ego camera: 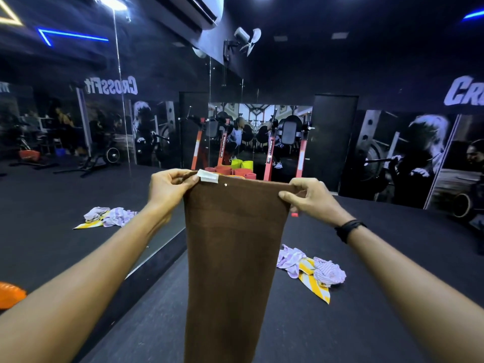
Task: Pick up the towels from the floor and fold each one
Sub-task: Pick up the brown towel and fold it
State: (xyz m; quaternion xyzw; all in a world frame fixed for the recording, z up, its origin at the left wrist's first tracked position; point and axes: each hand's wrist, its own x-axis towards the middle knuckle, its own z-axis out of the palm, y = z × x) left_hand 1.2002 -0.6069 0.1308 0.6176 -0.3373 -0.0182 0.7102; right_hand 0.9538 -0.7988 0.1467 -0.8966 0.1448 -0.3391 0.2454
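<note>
A brown towel (pixel 230 258) hangs straight down in front of me, held up by its top edge. My left hand (pixel 167 188) pinches the top left corner, beside a white label (pixel 208 176). My right hand (pixel 311 200) pinches the top right corner; a black band sits on that wrist. On the dark floor to the right lies a crumpled heap of towels (pixel 311 268), lilac striped and yellow-white striped. The towel's lower end runs out of the frame.
A mirror wall (pixel 78 153) on the left reflects the towel heap (pixel 107 217). Red gym racks (pixel 269 153) and rolled red and yellow mats (pixel 235 170) stand at the back. An orange object (pixel 10 294) lies at the left edge. Dark carpeted floor (pixel 366 310) spreads around.
</note>
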